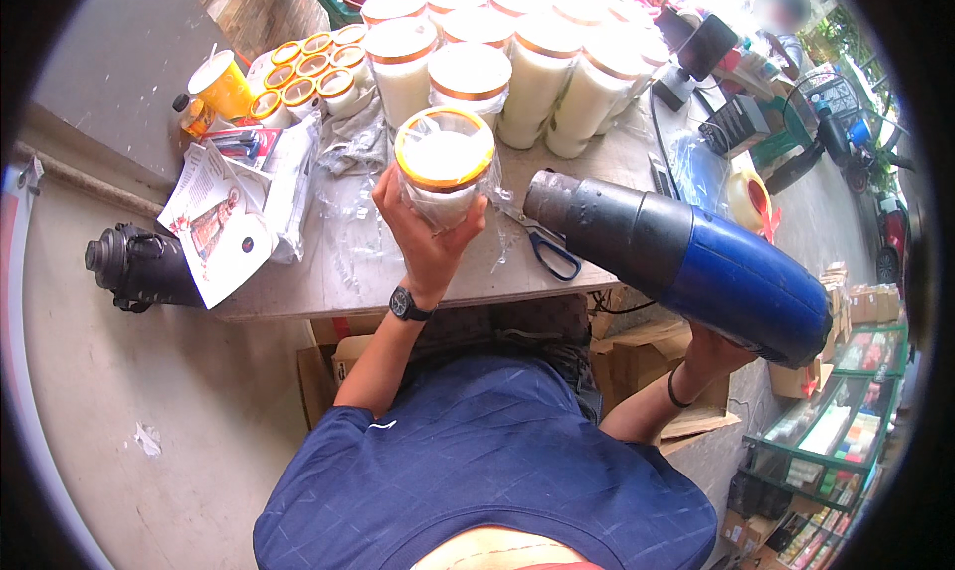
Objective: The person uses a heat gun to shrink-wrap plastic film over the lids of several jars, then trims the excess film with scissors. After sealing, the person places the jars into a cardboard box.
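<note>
Left grip (431, 220) curled around gold-rimmed, plastic-wrapped white cylindrical jar (444, 162), upper centre.
Right grip (720, 348), partly hidden, held blue-and-black heat gun (686, 262), centre right.

A white cylindrical jar (438, 202) with a shiny gold rim, loosely wrapped in crinkled clear film, sits in the left hand (428, 237) at twelve o'clock, roughly upright. At three o'clock I see a bulky heat gun (686, 257), blue-bodied with a scuffed black barrel, in the right hand (718, 353); its nozzle points toward ten o'clock, near the jar but apart.
</note>
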A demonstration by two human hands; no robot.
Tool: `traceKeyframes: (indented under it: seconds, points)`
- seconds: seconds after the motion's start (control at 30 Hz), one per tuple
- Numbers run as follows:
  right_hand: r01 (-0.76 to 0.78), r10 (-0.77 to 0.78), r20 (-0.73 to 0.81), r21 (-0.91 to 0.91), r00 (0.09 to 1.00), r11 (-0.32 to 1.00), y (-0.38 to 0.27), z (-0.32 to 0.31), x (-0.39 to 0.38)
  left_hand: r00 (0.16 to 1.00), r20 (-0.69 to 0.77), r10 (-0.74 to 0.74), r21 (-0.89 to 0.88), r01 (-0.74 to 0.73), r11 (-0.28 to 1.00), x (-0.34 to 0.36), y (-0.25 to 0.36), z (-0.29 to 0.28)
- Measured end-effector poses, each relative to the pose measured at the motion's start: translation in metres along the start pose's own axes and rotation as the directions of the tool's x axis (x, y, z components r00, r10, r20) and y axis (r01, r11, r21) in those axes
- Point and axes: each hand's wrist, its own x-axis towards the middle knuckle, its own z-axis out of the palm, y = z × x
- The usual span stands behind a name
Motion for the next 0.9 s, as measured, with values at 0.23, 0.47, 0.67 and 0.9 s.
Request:
traceKeyframes:
  seconds: [0.23, 0.47, 0.67, 0.9]
  points:
    - [-0.133, 0.141, -0.011, 0.266, 0.99, 0.955, -0.004, 0.013, -0.001, 0.999, 0.036, 0.026, 0.038, -0.028, 0.999, 0.005, 0.002, -0.006]
    - [-0.183, 0.185, 0.008, 0.192, 0.983, 0.964, 0.009, 0.012, 0.003, 0.983, 0.086, -0.16, -0.233, 0.176, 0.956, 0.007, 0.0, -0.011]
    - [-0.277, 0.252, 0.141, 0.212, 0.958, 0.937, 0.018, 0.015, 0.006, 0.944, 0.257, -0.206, -0.398, 0.297, 0.868, 0.022, -0.002, -0.027]
    - [-0.391, 0.315, 0.306, 0.229, 0.898, 0.891, 0.028, 0.024, 0.023, 0.737, 0.607, -0.297, -0.448, 0.627, 0.638, 0.046, -0.008, -0.053]
